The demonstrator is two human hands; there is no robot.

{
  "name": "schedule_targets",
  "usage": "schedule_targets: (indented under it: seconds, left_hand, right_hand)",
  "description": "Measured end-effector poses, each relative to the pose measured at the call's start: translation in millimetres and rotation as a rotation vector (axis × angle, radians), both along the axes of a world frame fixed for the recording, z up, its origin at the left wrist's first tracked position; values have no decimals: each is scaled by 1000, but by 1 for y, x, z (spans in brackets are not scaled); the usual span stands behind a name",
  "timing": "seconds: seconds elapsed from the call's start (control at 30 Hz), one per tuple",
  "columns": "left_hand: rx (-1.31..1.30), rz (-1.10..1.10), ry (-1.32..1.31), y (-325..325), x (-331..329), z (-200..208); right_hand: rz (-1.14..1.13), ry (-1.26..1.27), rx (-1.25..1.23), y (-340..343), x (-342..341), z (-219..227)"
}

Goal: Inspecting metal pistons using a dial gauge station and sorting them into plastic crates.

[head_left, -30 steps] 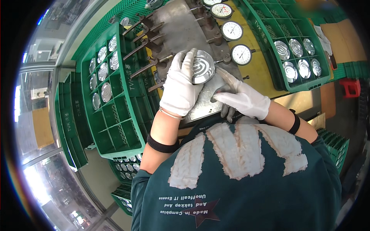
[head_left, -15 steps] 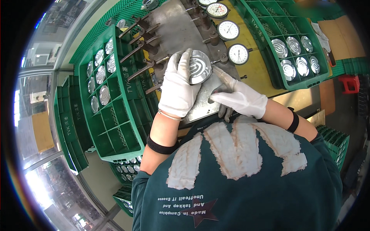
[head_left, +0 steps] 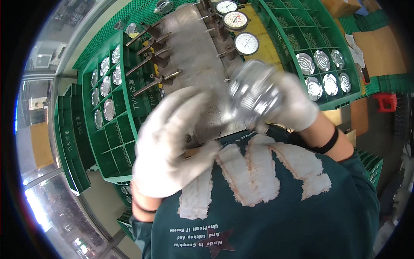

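Note:
A shiny metal piston [head_left: 252, 93], smeared by motion, is held in my right hand [head_left: 297, 103] above the right near side of a grey steel plate [head_left: 194, 56]. The white-gloved fingers wrap round the piston's right side. My left hand [head_left: 166, 144], also in a white glove and blurred, hovers over the plate's left near corner. Its thumb and fingers are spread, with nothing between them. Round dial gauges [head_left: 246, 43] line the plate's right side. Along its left edge stand dark metal clamps with rod handles [head_left: 142, 64].
On the left, a green divided crate [head_left: 125, 149] holds several pistons. Another green crate [head_left: 332, 103] at the right has pistons in its near compartments. A yellow surface [head_left: 265, 49] lies under the gauges. Further right are cardboard [head_left: 379, 54] and a red stool [head_left: 385, 102].
The piston has come off the plate and is now in my right hand, raised and moved right. My left hand has let go of it and drawn back toward the lower left.

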State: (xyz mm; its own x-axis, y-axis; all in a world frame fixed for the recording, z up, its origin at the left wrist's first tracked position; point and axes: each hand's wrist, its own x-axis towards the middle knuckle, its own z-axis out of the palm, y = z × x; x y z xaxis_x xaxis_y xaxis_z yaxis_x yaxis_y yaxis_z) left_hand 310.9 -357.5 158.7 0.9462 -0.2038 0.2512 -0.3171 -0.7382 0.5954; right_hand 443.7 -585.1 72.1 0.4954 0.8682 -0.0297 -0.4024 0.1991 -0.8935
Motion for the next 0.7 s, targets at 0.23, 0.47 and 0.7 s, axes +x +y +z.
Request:
schedule_targets:
  seconds: [0.23, 0.47, 0.7]
  left_hand:
    - [450, 640, 208, 134, -70, 39]
    - [601, 913, 595, 233, -36, -19]
    - [733, 870, 826, 319, -10, -104]
  right_hand:
    - [-801, -345, -451, -80, 157, -16]
    - [-467, -462, -1172, -102, 221, -90]
    - [-308, -1043, -1674, -86, 215, -107]
